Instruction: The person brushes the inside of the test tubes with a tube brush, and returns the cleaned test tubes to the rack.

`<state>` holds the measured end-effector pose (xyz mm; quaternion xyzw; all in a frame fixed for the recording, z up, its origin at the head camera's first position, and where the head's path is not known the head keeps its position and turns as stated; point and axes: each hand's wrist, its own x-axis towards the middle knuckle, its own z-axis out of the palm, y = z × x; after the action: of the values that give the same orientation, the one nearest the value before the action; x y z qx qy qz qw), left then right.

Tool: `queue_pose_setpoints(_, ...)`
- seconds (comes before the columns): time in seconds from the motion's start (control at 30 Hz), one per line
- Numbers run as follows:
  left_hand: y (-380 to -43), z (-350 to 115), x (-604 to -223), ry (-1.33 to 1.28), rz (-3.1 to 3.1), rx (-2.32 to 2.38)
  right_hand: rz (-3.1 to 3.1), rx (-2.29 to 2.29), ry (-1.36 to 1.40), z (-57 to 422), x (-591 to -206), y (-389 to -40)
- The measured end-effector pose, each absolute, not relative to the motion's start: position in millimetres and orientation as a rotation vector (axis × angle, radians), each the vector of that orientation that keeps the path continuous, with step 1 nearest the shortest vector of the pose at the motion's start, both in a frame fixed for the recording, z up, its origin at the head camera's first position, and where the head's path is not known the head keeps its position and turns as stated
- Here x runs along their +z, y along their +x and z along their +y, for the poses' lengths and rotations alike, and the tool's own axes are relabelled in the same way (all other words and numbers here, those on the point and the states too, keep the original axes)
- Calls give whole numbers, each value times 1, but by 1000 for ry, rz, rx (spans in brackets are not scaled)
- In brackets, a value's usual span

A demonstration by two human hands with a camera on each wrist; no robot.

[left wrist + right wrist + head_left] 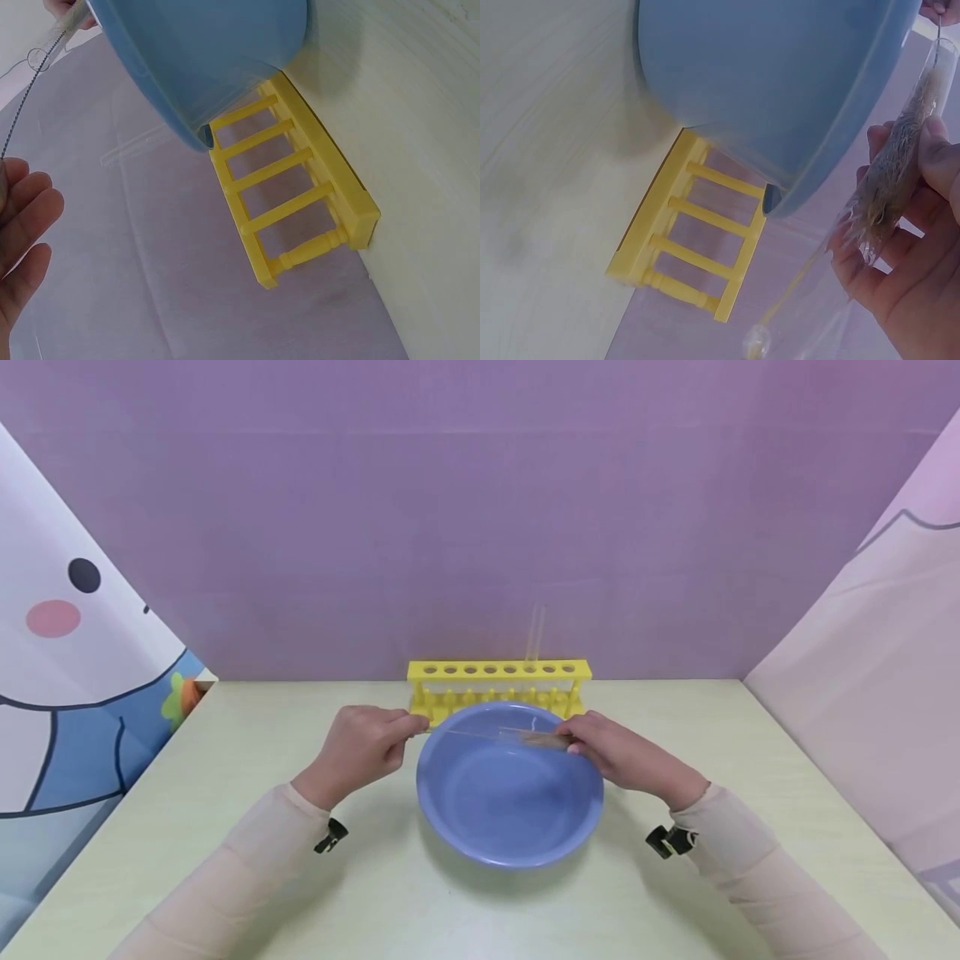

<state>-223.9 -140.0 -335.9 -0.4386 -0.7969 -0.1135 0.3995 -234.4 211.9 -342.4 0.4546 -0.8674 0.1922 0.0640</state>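
Note:
Over the far part of a blue basin (510, 810), my right hand (618, 756) grips a clear test tube (946, 54), its thumb and fingers curled round it. Inside that tube sit the pale bristles of a test tube brush (900, 154). My left hand (363, 747), to the left of the basin's rim, pinches the end of the brush's thin twisted wire (28, 90). This wire runs nearly level from the left hand into the tube's mouth. Part of the tube is hidden by the right fingers in the head view.
Behind the basin stands a yellow test tube rack (498, 671) with a row of holes and pegs. One clear test tube (535, 635) stands upright in it. A purple backdrop (480, 527) rises behind the pale table (360, 893). Printed cloths hang at both sides.

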Motion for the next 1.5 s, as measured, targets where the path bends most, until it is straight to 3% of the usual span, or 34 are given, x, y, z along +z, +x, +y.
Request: queue_pose_setpoints(1.5,-224,-156,-337,-1101,-1959,-224,-2732,617,1335,225,-349,-239)
